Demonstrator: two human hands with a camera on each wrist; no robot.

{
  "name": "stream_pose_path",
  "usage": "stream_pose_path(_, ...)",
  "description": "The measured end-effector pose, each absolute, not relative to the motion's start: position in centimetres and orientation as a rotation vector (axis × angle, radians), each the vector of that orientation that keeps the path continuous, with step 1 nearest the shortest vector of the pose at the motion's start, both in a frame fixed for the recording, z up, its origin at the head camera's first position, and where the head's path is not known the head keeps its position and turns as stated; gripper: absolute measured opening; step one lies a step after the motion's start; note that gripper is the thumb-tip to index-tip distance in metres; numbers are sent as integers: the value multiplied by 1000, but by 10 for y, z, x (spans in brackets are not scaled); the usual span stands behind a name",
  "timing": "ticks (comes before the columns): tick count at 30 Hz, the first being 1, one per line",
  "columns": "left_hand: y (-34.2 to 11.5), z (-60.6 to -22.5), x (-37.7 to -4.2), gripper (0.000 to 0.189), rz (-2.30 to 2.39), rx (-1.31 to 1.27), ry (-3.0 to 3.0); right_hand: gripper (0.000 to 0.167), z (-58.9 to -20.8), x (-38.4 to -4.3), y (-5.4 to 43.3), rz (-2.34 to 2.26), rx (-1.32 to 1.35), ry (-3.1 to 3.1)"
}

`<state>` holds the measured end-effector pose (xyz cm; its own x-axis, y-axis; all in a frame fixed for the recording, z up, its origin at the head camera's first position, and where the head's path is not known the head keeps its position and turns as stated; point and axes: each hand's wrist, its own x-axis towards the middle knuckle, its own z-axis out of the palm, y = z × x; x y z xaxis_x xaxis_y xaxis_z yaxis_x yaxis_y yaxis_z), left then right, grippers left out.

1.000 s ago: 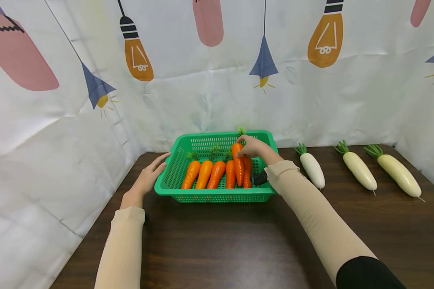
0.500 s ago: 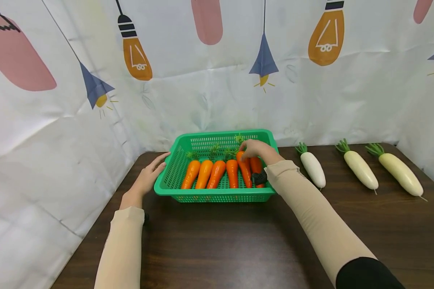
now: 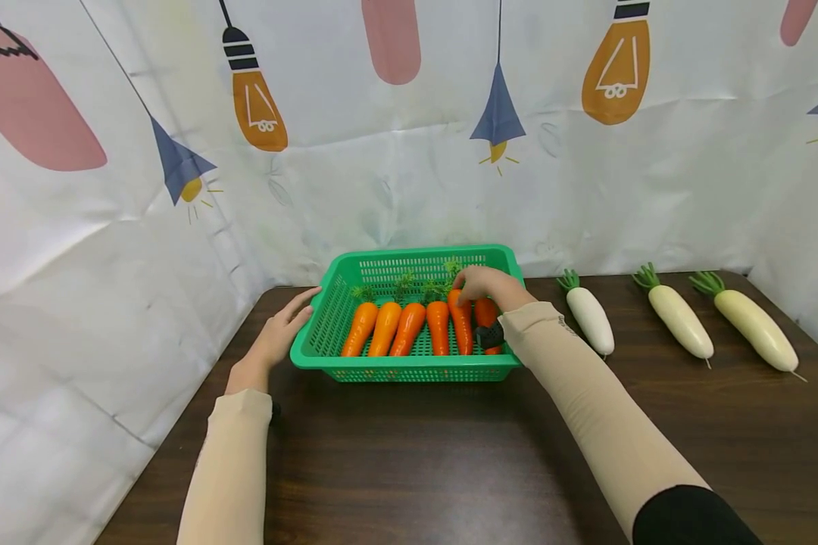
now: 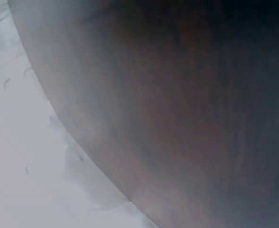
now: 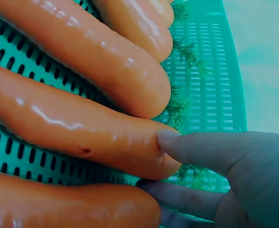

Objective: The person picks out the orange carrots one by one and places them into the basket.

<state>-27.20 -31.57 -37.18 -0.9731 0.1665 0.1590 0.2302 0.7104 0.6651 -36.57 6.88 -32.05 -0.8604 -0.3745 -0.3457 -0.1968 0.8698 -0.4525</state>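
Inside a green plastic basket (image 3: 409, 362) several orange carrots lie side by side, leafy tops toward the back. My right hand (image 3: 494, 286) holds the top end of one carrot (image 3: 460, 329), second from the right. In the right wrist view my thumb presses on that carrot (image 5: 82, 130), with fingers reaching down along its other side. The rightmost carrot (image 3: 487, 314) is partly hidden behind my hand and the black wrist camera. My left hand (image 3: 273, 337) has its fingers extended, fingertips at the basket's left rim. The left wrist view shows mainly tabletop.
On the dark wooden table (image 3: 395, 454), three white radishes lie right of the basket: a small one (image 3: 591, 322), a middle one (image 3: 682, 322) and a larger one (image 3: 755, 329). White printed cloth (image 3: 409, 189) hangs behind and at the left.
My right hand has lowered its carrot onto the basket floor, slightly to the right. The rightmost carrot has shifted right, and the carrot left of the held one lies more fully in view. My left hand stays put.
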Motion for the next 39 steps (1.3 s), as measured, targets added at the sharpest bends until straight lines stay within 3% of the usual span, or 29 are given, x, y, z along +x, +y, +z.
stream_pose_path(25, -316, -354, -276, 58, -993, -395, -2941, 49, -305, -364, 77, -551, -438, 2597)
stream_pose_path(39, -316, -342, -273, 58, -834, -410, -2946, 51, -275, -349, 97, -614, -717, 2561)
